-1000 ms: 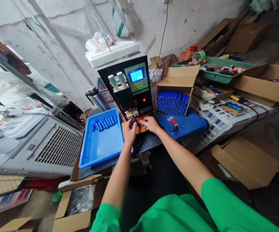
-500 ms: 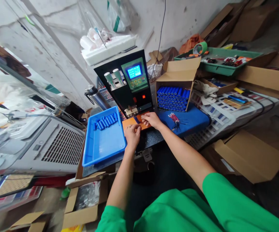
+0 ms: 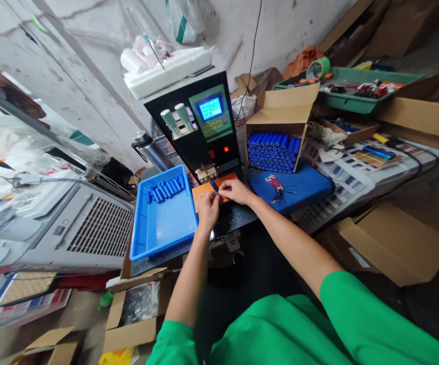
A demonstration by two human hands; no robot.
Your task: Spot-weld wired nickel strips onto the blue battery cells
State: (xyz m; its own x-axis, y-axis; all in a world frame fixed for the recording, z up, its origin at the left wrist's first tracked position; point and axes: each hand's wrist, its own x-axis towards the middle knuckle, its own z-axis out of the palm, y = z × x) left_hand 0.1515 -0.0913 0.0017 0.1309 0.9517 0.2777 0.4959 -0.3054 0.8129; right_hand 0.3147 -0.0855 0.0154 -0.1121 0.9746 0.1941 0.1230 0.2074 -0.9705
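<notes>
A dark blue battery cell [image 3: 214, 185] lies on the orange work plate [image 3: 202, 191], below the electrodes of a black spot welder [image 3: 206, 173]. At the near end of the cell, my left hand [image 3: 208, 209] is closed with thumb and fingers pinched together. My right hand [image 3: 236, 192] comes in from the right in a similar pinch, its fingertips almost meeting the left ones. Whatever is between the fingertips is too small and covered to make out. The welder's blue screen [image 3: 211, 108] is lit.
A blue tray [image 3: 166, 223] with several blue cells stands left. To the right, an open carton [image 3: 284, 109] of stacked cells and a bundle of red and black wires [image 3: 276, 187] rest on a blue surface [image 3: 306, 185]. A steel flask [image 3: 153, 149] stands behind the tray.
My right hand has shifted slightly left and down, bringing its fingertips to the left hand's. The left hand has turned inward a little. The screen's display has changed.
</notes>
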